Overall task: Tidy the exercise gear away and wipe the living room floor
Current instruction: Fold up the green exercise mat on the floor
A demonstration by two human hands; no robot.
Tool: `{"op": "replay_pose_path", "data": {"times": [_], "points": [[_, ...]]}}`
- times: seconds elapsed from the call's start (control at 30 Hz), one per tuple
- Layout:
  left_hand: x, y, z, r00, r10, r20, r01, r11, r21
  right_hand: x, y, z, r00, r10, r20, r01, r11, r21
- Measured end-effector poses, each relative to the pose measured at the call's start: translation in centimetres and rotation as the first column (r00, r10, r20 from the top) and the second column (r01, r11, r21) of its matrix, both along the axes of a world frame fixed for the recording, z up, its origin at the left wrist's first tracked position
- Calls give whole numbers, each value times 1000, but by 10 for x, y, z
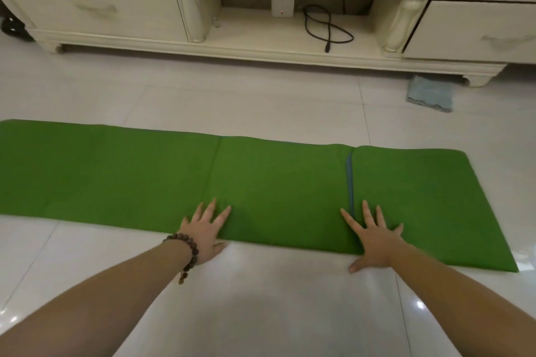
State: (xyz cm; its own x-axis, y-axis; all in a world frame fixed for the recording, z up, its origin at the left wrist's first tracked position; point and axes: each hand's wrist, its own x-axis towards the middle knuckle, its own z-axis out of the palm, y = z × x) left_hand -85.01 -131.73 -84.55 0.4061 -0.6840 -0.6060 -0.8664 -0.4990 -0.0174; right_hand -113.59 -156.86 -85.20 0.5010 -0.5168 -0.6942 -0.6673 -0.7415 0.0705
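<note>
A green yoga mat (261, 185) lies flat across the tiled floor (261, 304), its right end folded over. The left hand (204, 233) and right hand (374, 243) press its near edge, fingers (366, 211) straight and spread. Beyond stand a cream TV cabinet (101, 6), a loose black cable (324, 29) and, near the cabinet's foot, a blue cloth (430, 94).
</note>
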Motion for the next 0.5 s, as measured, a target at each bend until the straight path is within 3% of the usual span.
{"op": "replay_pose_path", "data": {"times": [0.27, 0.4, 0.5], "points": [[-12, 10, -46, 992, 93, 83, -86, 992, -87, -17, 2, -5, 990, 139, 24, -133, 978, -162], [-15, -8, -47, 983, 166, 79, -155, 979, -130, -19, 12, -6, 993, -84, 83, 102, 964, -245], [-17, -14, -43, 984, 155, 81, -149, 985, -83, -18, 10, 8, 978, -130, 166, 170, 952, -254]]}}
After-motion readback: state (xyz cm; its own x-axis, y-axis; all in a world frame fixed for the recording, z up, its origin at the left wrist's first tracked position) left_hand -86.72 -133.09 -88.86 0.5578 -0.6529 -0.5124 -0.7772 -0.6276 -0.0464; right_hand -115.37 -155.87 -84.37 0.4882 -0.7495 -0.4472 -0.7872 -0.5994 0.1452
